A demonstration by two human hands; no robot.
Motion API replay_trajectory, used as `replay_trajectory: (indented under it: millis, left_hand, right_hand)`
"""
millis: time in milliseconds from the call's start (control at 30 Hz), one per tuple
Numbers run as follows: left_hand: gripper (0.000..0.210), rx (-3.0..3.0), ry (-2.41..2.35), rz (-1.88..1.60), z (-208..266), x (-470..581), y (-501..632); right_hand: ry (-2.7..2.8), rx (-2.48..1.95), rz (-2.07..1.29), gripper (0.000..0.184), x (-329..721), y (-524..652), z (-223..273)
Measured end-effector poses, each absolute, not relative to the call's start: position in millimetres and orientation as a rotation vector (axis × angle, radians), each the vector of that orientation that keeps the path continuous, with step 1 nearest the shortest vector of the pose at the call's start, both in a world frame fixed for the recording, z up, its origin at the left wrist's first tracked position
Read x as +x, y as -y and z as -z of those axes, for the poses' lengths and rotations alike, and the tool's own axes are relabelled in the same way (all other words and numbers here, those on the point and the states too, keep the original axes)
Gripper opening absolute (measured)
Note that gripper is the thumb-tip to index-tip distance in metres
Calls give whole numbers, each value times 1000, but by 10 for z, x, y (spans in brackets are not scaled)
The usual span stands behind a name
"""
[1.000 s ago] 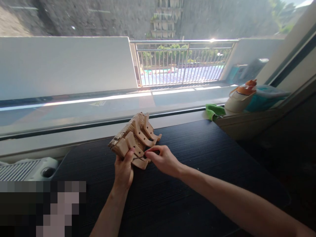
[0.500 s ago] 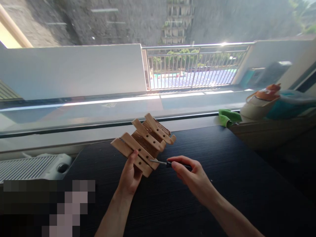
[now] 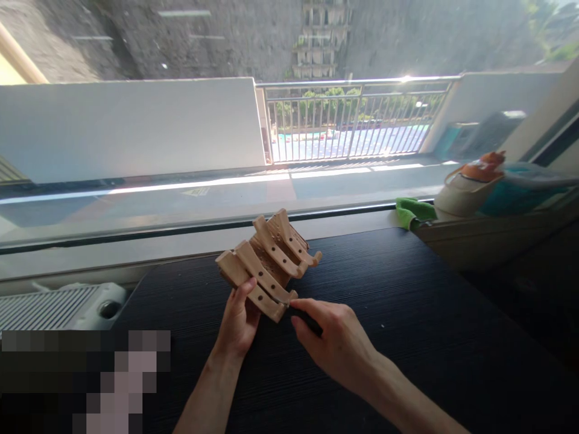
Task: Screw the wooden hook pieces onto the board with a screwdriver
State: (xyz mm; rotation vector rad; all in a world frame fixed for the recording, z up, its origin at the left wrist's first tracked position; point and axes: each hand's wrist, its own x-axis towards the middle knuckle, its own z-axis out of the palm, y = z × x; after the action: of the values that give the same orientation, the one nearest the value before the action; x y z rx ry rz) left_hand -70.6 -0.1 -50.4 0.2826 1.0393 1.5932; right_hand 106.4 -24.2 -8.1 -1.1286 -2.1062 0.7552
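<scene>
My left hand (image 3: 242,316) grips the lower left part of a wooden hook rack (image 3: 270,248), thumb on the front and the other fingers behind. The rack is tilted above the black table; several pale wooden hooks with curled ends and dark round holes stand out from a browner backing. My right hand (image 3: 337,337) is closed around a screwdriver (image 3: 308,320) with a black handle. The screwdriver's thin shaft points left into the lower end of the rack, by the two nearest hooks. Its tip is hidden there.
The black table (image 3: 362,386) reaches a window ledge. On the right ledge lie a green cloth (image 3: 414,212), a cream container (image 3: 464,193) with an orange top and a teal bag (image 3: 515,190). A white ribbed radiator (image 3: 58,306) stands at the left.
My right hand has moved the screwdriver left and slightly down, bringing its tip in at the hooks' lower ends. The rack has turned a little in my left hand, its left end shifting right.
</scene>
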Motion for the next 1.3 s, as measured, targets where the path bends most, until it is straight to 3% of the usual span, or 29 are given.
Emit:
replay_trajectory:
  millis: [367,667,1033,1300]
  left_hand:
    - [51,436,-1055,-1564,517,-694,34]
    - [35,500,-1043,-1523,540,-735,52]
    - [40,565,-1076,-1519,541,-743,43]
    - [53,644,-1142,-1613,535,-652,27]
  right_hand:
    - [2134,-974,-562,28,1135,203,-62]
    - [2301,-927,-424,29,1039,110,-78]
    - [2443,-877,-353,30,1007,-2,-142]
    - [2893,-624,191,24,1027,-74,-520]
